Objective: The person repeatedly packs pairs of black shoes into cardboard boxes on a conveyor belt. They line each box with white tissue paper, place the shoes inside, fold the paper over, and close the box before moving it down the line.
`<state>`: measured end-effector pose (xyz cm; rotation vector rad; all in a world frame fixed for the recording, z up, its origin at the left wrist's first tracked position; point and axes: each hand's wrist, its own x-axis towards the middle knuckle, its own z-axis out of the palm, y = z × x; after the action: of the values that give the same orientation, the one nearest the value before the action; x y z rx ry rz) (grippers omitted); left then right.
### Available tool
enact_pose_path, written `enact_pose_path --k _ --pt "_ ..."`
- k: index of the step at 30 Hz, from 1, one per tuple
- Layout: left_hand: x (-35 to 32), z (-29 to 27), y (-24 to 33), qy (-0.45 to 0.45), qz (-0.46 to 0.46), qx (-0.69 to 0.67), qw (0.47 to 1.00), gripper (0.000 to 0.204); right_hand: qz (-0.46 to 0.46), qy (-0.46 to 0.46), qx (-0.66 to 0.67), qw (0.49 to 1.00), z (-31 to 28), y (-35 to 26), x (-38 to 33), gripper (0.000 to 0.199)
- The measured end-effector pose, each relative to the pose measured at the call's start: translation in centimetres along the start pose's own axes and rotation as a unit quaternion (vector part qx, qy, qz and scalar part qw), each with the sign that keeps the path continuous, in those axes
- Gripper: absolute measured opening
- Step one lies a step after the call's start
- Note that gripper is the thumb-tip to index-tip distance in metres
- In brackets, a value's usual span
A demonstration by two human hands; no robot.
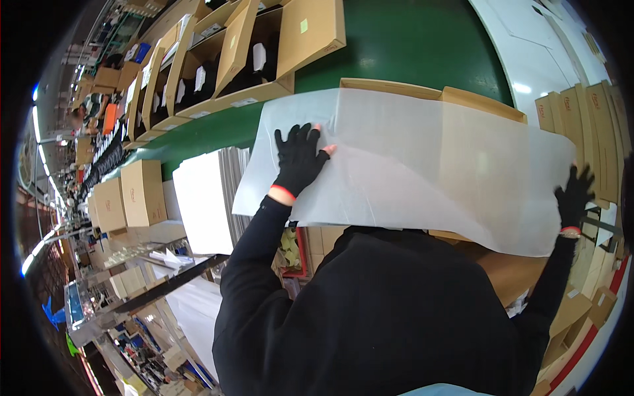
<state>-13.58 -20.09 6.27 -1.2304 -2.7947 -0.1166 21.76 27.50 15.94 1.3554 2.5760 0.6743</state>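
Observation:
A large translucent white sheet (403,165) is spread across an open cardboard box (485,104), whose far rim shows past it. On the sheet's left part lies my left hand (300,158), in a black glove with bare thumb and fingertip, its fingers apart. My right hand (574,198), gloved in black, is at the sheet's right edge with its fingers spread. Whether its thumb pinches that edge I cannot make out. Most of the box's inside is hidden under the sheet.
The green table (409,43) runs beyond the box. Open cartons (310,36) with dark items stand at the far left. A stack of white sheets (205,198) is beside my left arm, near closed cartons (142,191). Flat brown boxes (588,125) stand at the right.

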Motion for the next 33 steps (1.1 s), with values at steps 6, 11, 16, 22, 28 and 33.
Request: enact_pose_path --k 6,11,16,22,28,33 --pt "1.6 5.1 0.8 0.094 0.020 -0.002 0.995 0.056 -0.481 -0.016 0.284 0.830 -6.6 -22.7 -7.3 0.104" --pt "0.9 3.6 2.7 0.003 0.006 -0.111 0.994 0.057 -0.496 -0.125 0.056 0.857 -2.3 -27.0 -6.5 0.126" --pt "0.3 8.0 6.9 0.026 0.006 -0.175 0.984 0.069 -0.469 -0.105 -0.038 0.876 2.1 -30.0 -5.1 0.137" --pt "-3.8 1.1 7.4 0.070 -0.083 -0.342 0.933 0.076 -0.338 -0.097 0.065 0.934 8.6 -33.4 -4.8 0.085" --pt "-18.7 -3.0 -4.7 0.156 -0.234 -0.276 0.919 0.090 -0.346 -0.058 0.155 0.924 8.0 -34.1 -5.8 0.104" --pt "-21.6 1.2 -3.7 0.122 -0.323 -0.322 0.882 0.104 -0.343 -0.026 0.233 0.910 8.4 -34.5 -4.9 0.091"
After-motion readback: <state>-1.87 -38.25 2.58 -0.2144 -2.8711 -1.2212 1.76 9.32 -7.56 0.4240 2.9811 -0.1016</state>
